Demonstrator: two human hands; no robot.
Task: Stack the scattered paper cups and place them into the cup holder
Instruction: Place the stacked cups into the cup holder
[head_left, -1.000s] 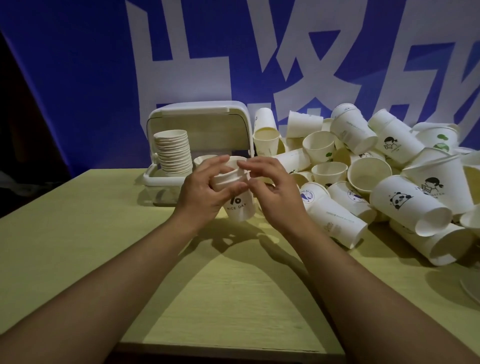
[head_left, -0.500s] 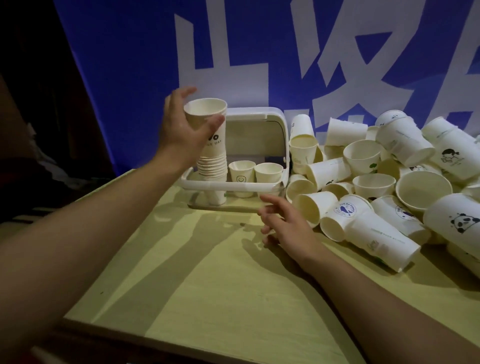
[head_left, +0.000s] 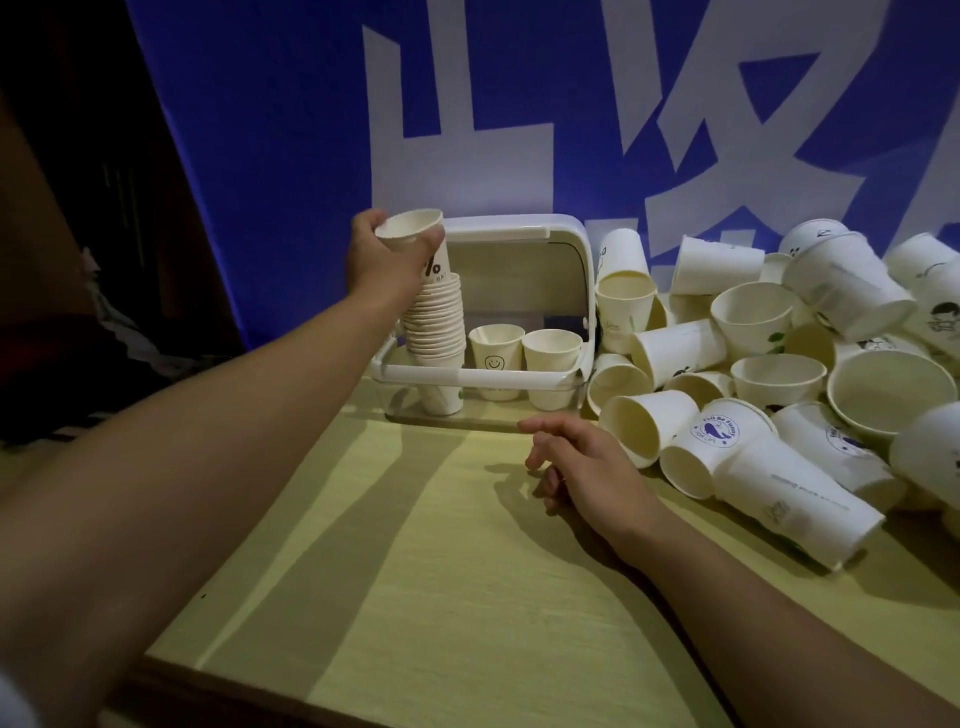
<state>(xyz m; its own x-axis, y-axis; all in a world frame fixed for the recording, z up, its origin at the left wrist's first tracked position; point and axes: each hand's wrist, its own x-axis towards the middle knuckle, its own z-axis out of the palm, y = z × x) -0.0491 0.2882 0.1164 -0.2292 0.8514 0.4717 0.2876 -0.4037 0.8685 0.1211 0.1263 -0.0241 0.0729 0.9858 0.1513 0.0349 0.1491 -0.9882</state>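
Lowered onto the stack (head_left: 435, 322), the "%" cup (head_left: 415, 244) stays gripped by left hand (head_left: 375, 254); right hand (head_left: 584, 462) relaxed.

I see a pale yellow-green wood-grain table (head_left: 467, 571) under a deep blue backdrop (head_left: 260, 156) with large white characters. The cup holder (head_left: 566, 249) is white with a clear lower tray. Every paper cup is off-white: the held cup (head_left: 415, 234) bears a black percent mark, one cup in the holder (head_left: 493, 348) a black smiley face, and a fallen cup (head_left: 714, 428) near the table's right edge a dark blue round whale emblem. Another cup (head_left: 753, 317) shows green spots.
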